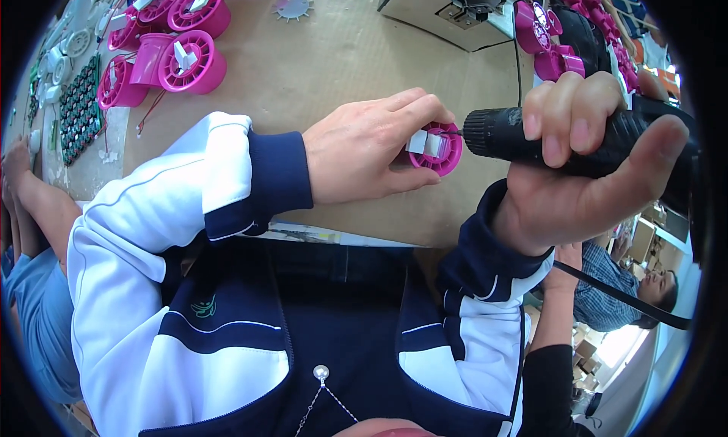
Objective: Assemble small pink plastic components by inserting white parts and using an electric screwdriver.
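The left hand pinched a pink round part. The right hand wrapped tightly around a black power screwdriver. Bare cardboard tabletop lay beyond.

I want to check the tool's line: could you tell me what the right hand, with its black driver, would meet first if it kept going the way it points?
Probably the white part on the pink round housing held by the left hand; the driver in the right hand already has its tip there.

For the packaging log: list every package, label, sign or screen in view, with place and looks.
Cardboard boxes: brown, stacked at the right edge, beyond the right hand and its black power screwdriver.
No labels, signs or screens show.
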A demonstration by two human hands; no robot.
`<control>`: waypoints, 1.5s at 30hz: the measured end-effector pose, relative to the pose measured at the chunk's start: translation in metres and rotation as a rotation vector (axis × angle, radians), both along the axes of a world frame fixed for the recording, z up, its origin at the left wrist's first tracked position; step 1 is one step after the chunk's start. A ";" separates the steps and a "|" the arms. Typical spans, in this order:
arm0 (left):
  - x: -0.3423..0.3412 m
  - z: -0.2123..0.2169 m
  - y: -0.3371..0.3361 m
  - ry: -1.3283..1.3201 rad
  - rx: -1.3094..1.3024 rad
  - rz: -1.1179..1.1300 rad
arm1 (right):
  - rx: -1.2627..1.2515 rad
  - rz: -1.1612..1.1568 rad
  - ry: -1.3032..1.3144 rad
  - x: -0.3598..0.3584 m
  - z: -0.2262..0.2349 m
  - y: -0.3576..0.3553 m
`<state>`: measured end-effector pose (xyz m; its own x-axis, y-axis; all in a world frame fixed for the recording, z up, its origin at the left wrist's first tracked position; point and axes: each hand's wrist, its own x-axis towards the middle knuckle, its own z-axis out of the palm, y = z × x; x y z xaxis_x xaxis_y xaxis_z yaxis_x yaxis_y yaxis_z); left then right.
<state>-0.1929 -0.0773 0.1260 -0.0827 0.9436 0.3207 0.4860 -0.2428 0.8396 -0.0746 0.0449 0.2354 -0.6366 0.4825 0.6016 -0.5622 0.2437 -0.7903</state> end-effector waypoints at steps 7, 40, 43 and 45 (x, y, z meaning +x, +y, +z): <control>-0.002 0.001 -0.001 0.001 0.012 0.006 | 0.030 0.082 -0.044 -0.006 -0.007 0.009; 0.000 -0.002 0.000 0.045 0.037 -0.020 | -0.082 0.126 -0.054 -0.023 -0.003 0.176; -0.001 -0.002 0.001 0.056 0.055 -0.031 | -0.080 0.133 -0.045 -0.023 -0.007 0.216; -0.002 -0.003 0.001 0.055 0.050 -0.027 | -0.084 0.144 -0.043 -0.019 -0.006 0.223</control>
